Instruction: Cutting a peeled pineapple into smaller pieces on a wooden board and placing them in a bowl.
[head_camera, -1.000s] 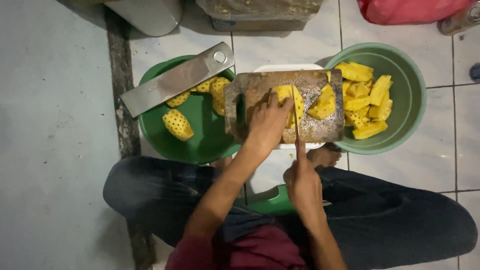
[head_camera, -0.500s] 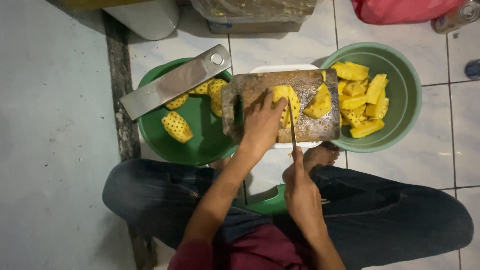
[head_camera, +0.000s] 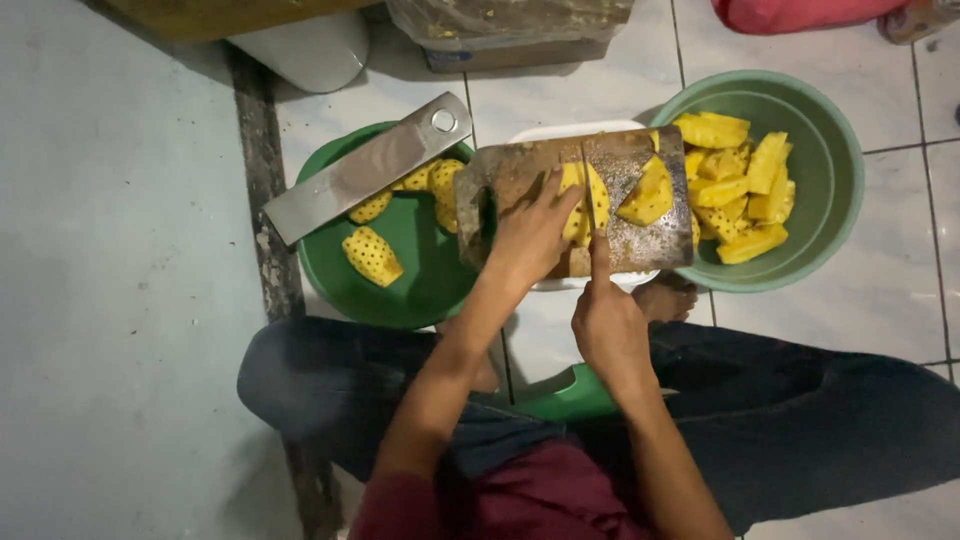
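While we sat on the tiled floor (head_camera: 600, 95) with legs folded, the wooden cutting board (head_camera: 520, 175) lay straight ahead of us, and we take it as our landmark for everything else. On the board's middle lay a pineapple piece (head_camera: 572, 195), yellow and peeled; our left hand (head_camera: 528, 235) pressed down on its near left side, fingers curled over the fruit and gripping it steady. Our right hand (head_camera: 608, 325) sat just on the near side of the board, clenched around the handle of a knife (head_camera: 590, 190), forefinger stretched along the spine, with the thin blade running away from us across the pineapple piece. A second cut wedge (head_camera: 647, 195) rested on the board just to the right of the blade. The board itself sat on a white tray (head_camera: 575, 130), whose rim showed at the far edge. Touching the board's right end stood a pale green basin (head_camera: 835, 170) holding a heap of cut pineapple chunks (head_camera: 735, 185). At the board's left end sat a darker green bowl (head_camera: 400, 290) with peeled pineapple halves (head_camera: 372, 255) in it, and a flat metal cleaver blade (head_camera: 365, 170) lay slantwise across that bowl's far rim. On the near side of the board, between our knees, a green object (head_camera: 570, 395) showed only in part.
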